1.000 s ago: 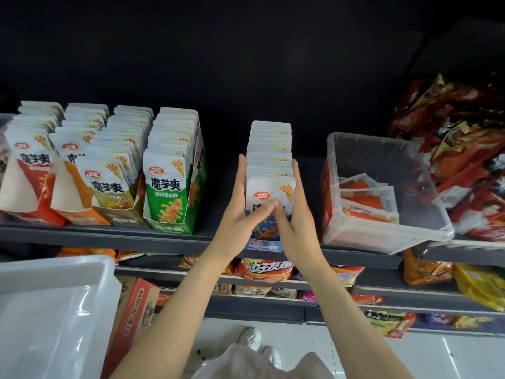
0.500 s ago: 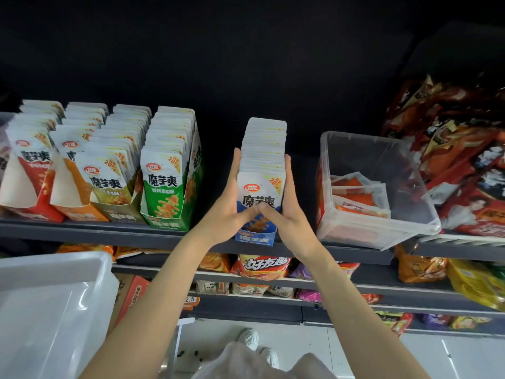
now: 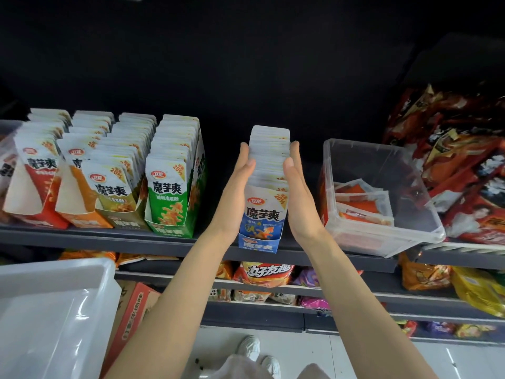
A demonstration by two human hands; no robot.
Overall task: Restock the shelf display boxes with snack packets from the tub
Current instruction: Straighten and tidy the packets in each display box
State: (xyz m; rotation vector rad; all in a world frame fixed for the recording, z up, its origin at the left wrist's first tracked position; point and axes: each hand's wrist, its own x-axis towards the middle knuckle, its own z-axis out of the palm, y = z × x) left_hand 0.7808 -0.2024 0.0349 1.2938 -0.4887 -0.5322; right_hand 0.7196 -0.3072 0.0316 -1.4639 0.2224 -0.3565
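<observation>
Dark shop shelf [image 3: 191, 243], black backing. Blue display box [image 3: 259, 243] packed with white packets; left hand [image 3: 237, 198], right hand [image 3: 302, 198] flat-fingered, pressing its sides

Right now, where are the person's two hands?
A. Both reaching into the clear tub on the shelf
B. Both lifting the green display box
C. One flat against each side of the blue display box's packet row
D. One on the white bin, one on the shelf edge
C: the left hand and right hand lie open-palmed against opposite sides of the packet row in the blue display box, apart from the clear tub.
</observation>
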